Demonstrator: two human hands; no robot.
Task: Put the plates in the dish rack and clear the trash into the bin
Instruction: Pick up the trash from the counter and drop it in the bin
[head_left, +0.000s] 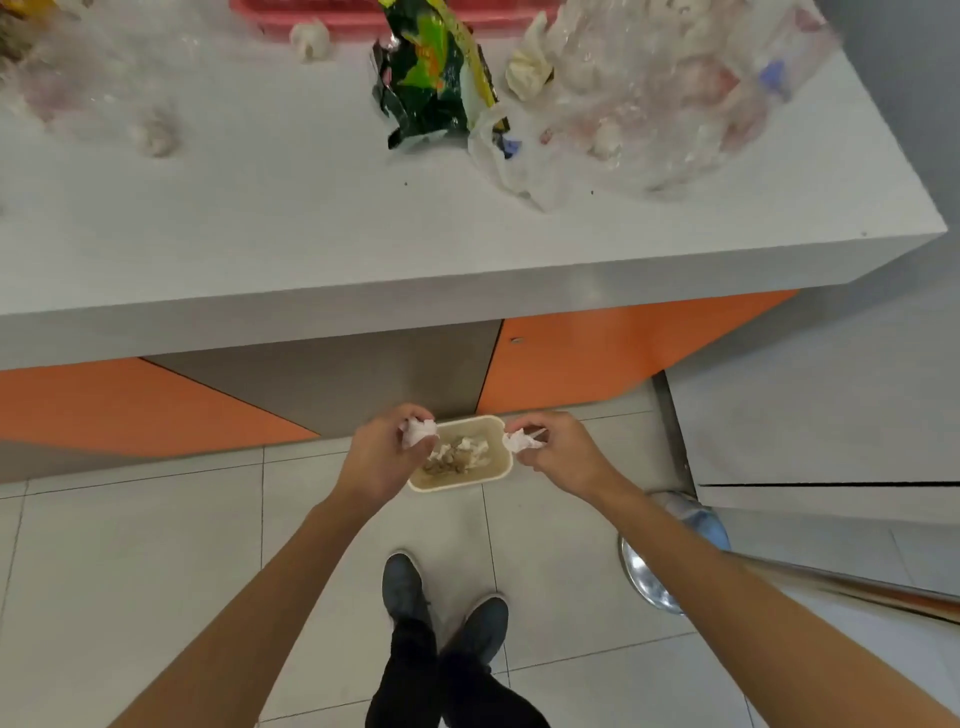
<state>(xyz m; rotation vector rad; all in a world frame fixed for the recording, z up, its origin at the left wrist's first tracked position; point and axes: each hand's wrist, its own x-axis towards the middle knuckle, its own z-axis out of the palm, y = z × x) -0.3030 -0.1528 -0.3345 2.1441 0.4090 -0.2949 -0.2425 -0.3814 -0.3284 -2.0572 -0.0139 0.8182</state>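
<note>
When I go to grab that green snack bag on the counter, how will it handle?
The green snack bag looks torn open and crumpled, so probably floppy and light. Its foil-like sheen suggests it may slip or crackle. It leans against the clear plastic bags, which might shift.

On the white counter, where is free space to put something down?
The near half of the counter is bare, from its front edge up to the green snack bag. The far strip is crowded: plastic bags right, crumpled tissues left.
</note>
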